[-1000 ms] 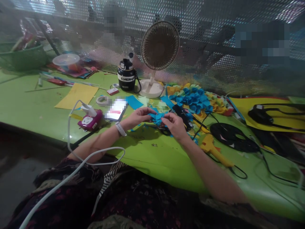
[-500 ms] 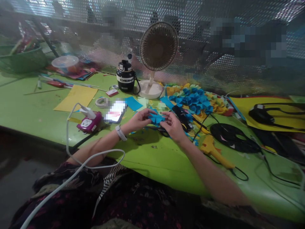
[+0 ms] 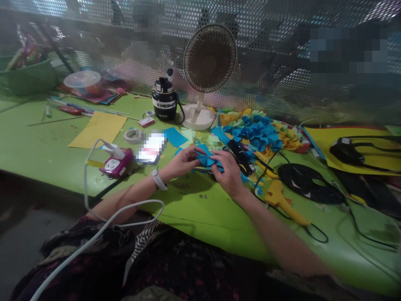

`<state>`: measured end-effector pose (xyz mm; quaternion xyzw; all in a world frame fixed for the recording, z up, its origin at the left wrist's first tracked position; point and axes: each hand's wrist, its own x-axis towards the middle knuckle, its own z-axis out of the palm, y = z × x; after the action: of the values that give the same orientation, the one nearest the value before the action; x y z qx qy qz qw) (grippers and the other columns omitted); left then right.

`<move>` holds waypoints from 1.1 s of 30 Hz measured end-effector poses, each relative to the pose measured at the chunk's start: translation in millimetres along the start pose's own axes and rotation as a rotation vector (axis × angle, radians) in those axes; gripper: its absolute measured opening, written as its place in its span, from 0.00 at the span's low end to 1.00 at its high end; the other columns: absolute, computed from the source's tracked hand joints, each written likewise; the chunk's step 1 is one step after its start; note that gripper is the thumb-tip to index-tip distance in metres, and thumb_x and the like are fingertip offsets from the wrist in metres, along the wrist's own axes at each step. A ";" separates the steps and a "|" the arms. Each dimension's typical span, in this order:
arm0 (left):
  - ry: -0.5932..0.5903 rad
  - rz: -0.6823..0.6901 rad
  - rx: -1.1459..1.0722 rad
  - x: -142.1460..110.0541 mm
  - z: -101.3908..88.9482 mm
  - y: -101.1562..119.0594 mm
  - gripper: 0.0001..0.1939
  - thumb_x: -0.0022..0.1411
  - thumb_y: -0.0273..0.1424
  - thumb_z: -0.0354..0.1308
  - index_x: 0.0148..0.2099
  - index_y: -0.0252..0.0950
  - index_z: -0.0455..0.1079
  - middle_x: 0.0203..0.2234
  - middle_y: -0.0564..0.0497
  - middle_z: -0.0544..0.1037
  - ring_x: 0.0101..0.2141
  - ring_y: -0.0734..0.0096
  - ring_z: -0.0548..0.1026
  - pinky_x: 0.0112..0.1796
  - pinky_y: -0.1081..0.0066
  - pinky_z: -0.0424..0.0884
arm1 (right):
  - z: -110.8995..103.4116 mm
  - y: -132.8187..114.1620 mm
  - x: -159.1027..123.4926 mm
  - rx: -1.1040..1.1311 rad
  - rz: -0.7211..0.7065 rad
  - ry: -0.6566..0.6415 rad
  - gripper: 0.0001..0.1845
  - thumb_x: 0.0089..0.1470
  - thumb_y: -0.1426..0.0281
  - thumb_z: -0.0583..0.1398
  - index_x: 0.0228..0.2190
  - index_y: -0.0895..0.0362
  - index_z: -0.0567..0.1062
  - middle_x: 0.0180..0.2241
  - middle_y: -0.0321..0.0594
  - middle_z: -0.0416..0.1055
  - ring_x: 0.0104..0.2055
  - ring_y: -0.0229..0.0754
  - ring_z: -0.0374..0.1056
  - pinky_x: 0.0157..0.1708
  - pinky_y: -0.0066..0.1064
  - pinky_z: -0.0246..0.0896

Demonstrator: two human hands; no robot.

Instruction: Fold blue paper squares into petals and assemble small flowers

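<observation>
Between both hands, just above the green table, is a blue paper flower (image 3: 205,155) with pointed petals. My left hand (image 3: 187,161) pinches its left side between thumb and fingers. From the right, my right hand (image 3: 228,170) closes its fingers on the flower's other side, hiding part of it. A black tool or device (image 3: 240,155) lies just beyond my right hand, with paper scraps around it. Farther back is a heap of folded blue paper pieces (image 3: 258,131), mixed with yellow and pale green ones. Flat blue paper (image 3: 175,137) lies beyond my left hand.
A white fan (image 3: 200,119) and a black bottle (image 3: 165,104) stand at the back. A lit phone (image 3: 152,147), tape roll (image 3: 133,135) and purple power socket (image 3: 116,164) are on the left. On the right lie a yellow glue gun (image 3: 286,202) and black cords. A white cable loops over my left forearm.
My right hand has shifted slightly, its fingers now curled further over the flower. The blue paper has turned a little between my hands. The whole view has moved slightly.
</observation>
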<state>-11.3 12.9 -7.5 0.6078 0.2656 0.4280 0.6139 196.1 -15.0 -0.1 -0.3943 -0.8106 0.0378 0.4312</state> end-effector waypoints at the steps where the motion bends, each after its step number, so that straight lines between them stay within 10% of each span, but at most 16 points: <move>1: 0.002 -0.004 0.004 -0.4 0.3 0.3 0.16 0.59 0.32 0.67 0.46 0.35 0.67 0.36 0.49 0.80 0.37 0.74 0.78 0.42 0.70 0.74 | 0.0 0.5 -0.2 0.006 0.004 0.006 0.11 0.62 0.69 0.57 0.44 0.50 0.76 0.49 0.46 0.76 0.53 0.51 0.71 0.56 0.50 0.65; 15: 0.153 0.291 0.565 -12.7 9.2 6.8 0.11 0.64 0.28 0.56 0.47 0.37 0.77 0.39 0.46 0.82 0.39 0.70 0.79 0.41 0.68 0.76 | 0.5 -10.9 -1.6 0.169 0.155 0.102 0.08 0.62 0.67 0.59 0.37 0.51 0.79 0.42 0.44 0.80 0.46 0.48 0.76 0.51 0.47 0.70; 33: 0.188 0.089 0.018 -20.4 26.6 2.6 0.21 0.66 0.34 0.62 0.58 0.34 0.64 0.29 0.52 0.79 0.29 0.74 0.80 0.34 0.73 0.79 | 2.0 -7.9 -6.6 0.146 0.049 0.129 0.09 0.62 0.71 0.60 0.41 0.51 0.80 0.44 0.44 0.80 0.46 0.47 0.76 0.48 0.44 0.73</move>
<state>0.7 -18.5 -5.8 0.5817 0.2988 0.5074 0.5611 191.9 -24.2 -2.6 -0.3831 -0.7664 0.0820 0.5090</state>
